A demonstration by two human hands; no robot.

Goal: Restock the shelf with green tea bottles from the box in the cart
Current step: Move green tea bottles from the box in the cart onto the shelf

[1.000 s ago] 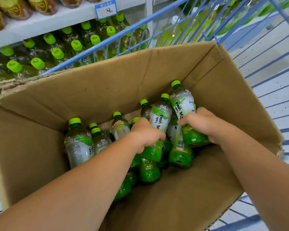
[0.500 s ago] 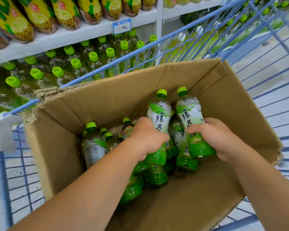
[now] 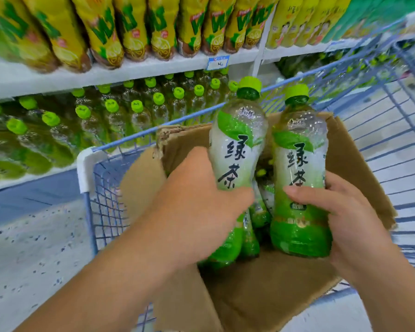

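— Which step is this?

— The lift-out, I'd say. My left hand (image 3: 197,207) grips one clear plastic green-capped tea bottle (image 3: 237,149), my right hand (image 3: 355,226) another (image 3: 300,173), both upright above the brown cardboard box (image 3: 359,164) in the blue wire cart (image 3: 393,121).

— Next?

— Probably carry them left to the white shelf (image 3: 34,178) of matching bottles, caps up.

— Labels?

— "绿茶"; the shelf tag (image 3: 218,63) says 4.

Two bare forearms enter from the bottom edge; no sleeve, watch, ring or glove shows on either; left hand (image 3: 197,207) shows its back and knuckles; right hand (image 3: 350,226) shows thumb and short, plain nails.
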